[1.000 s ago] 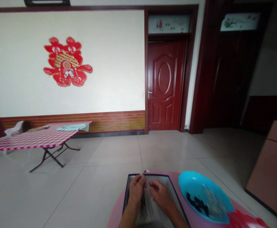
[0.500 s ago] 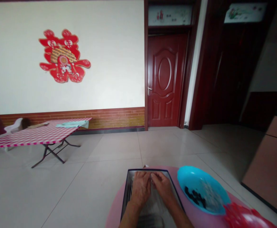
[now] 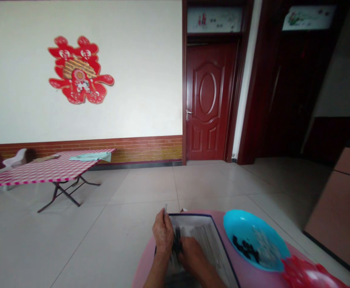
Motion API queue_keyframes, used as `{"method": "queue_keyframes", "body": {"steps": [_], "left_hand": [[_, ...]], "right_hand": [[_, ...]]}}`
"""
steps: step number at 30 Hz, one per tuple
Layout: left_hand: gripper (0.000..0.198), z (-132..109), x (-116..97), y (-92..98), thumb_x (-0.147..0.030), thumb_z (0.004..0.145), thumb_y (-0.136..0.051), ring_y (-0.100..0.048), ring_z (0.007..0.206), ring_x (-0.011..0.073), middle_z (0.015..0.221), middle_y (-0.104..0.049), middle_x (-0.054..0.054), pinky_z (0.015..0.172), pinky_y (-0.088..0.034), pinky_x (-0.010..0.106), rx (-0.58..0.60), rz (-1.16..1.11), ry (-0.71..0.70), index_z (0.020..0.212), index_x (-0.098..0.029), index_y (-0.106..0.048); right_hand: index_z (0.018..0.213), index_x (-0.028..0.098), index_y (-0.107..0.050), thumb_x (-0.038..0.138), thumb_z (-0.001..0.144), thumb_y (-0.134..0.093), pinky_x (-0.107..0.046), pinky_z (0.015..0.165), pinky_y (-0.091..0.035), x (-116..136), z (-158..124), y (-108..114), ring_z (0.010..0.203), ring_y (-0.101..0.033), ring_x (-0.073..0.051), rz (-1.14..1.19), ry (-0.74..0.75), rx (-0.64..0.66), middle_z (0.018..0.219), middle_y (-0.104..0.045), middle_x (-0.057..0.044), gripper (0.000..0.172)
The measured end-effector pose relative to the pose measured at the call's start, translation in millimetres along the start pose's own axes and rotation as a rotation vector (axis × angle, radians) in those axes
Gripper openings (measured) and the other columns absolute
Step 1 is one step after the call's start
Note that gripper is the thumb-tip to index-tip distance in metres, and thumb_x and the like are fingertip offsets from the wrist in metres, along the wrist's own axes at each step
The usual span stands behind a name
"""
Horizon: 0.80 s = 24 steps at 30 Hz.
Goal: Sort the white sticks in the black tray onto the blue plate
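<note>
My left hand (image 3: 163, 234) is closed around a thin clear tube (image 3: 165, 207), whose tip sticks up above the fingers at the left edge of the box. In the shallow box with a dark blue rim (image 3: 189, 215), my right hand (image 3: 191, 252) has its fingers bent down at a bundle of black thin pieces (image 3: 177, 239); what its fingertips grip is hidden. Many clear thin tubes (image 3: 206, 240) lie along the right side of the box.
The box rests on a round pink table (image 3: 219, 218). Right of it sits a blue basin (image 3: 235, 216) with black and clear small pieces, beside a red plastic bag (image 3: 308, 272). A checked-cloth folding table (image 3: 51, 168) stands far left.
Both hands were together at the box's far end. My left hand has moved left with a tube in it, and my right hand has come nearer, down to the black pieces.
</note>
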<state>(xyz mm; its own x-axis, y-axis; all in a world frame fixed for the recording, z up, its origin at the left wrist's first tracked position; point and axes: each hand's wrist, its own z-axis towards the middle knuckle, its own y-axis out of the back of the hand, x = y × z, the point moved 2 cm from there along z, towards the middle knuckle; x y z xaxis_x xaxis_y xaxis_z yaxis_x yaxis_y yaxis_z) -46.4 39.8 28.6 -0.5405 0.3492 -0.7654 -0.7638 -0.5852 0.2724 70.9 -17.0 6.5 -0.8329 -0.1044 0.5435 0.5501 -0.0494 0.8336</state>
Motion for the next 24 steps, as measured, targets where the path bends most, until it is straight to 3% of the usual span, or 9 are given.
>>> {"method": "queue_keyframes", "body": {"steps": [4,7,11,15,17,21,24], "left_hand": [[0.041,0,-1,0.4,-0.034,0.086,-0.04,-0.066,0.099,0.0227,0.106,-0.07,0.013,0.087,-0.052,0.033,0.047,-0.04,0.094,0.113,-0.013,-0.063],[0.044,-1,-7,1.3,-0.035,0.088,-0.041,-0.064,0.105,0.0209,0.115,-0.067,0.011,0.089,-0.051,0.031,0.129,-0.069,0.124,0.123,-0.015,-0.058],[0.044,-4,-12,-0.9,-0.034,0.09,-0.039,-0.065,0.102,0.022,0.112,-0.069,0.012,0.087,-0.052,0.032,0.208,-0.069,0.105,0.124,-0.015,-0.057],[0.043,-5,-10,-4.9,-0.033,0.089,-0.037,-0.066,0.1,0.0233,0.11,-0.069,0.013,0.087,-0.051,0.035,0.193,-0.053,0.068,0.119,-0.014,-0.06],[0.043,-6,-9,-5.9,-0.033,0.088,-0.037,-0.065,0.102,0.0238,0.11,-0.069,0.014,0.089,-0.051,0.036,0.172,-0.035,0.058,0.115,-0.012,-0.062],[0.038,-8,-12,-6.0,-0.032,0.088,-0.038,-0.066,0.099,0.0233,0.106,-0.071,0.012,0.089,-0.051,0.036,0.195,-0.021,0.01,0.108,-0.014,-0.065],[0.034,-11,-18,-7.0,-0.032,0.089,-0.04,-0.068,0.091,0.0228,0.099,-0.073,0.009,0.083,-0.052,0.037,0.273,0.002,-0.036,0.104,-0.017,-0.067]], "right_hand": [[0.083,0.015,-0.067,0.003,0.067,-0.048,-0.028,0.07,-0.043,0,1,-1,0.085,-0.066,-0.024,-0.096,-0.047,0.029,0.089,-0.071,-0.015,0.027],[0.086,0.016,-0.066,0.004,0.068,-0.046,-0.028,0.073,-0.043,1,3,8,0.087,-0.065,-0.023,-0.027,-0.01,-0.005,0.089,-0.071,-0.014,0.03],[0.107,0.017,-0.059,0.009,0.07,-0.04,-0.026,0.073,-0.043,0,8,27,0.082,-0.064,-0.018,0.246,0.049,-0.066,0.083,-0.07,-0.006,0.042],[0.088,0.019,-0.062,0.019,0.072,-0.037,-0.025,0.054,-0.041,-5,11,35,0.054,-0.054,-0.015,0.601,-0.063,0.037,0.059,-0.058,0.002,0.029],[0.086,0.019,-0.063,0.026,0.073,-0.043,-0.024,0.049,-0.039,-5,11,40,0.053,-0.052,-0.014,0.768,-0.119,0.042,0.057,-0.055,0.002,0.025],[0.104,0.019,-0.063,0.041,0.068,-0.061,-0.027,0.062,-0.048,-5,10,58,0.074,-0.06,-0.018,1.042,-0.078,-0.131,0.082,-0.064,-0.002,0.042],[0.102,0.017,-0.065,0.049,0.071,-0.06,-0.028,0.065,-0.048,-11,10,74,0.069,-0.059,-0.017,1.075,-0.08,-0.348,0.071,-0.063,-0.001,0.045]]}}
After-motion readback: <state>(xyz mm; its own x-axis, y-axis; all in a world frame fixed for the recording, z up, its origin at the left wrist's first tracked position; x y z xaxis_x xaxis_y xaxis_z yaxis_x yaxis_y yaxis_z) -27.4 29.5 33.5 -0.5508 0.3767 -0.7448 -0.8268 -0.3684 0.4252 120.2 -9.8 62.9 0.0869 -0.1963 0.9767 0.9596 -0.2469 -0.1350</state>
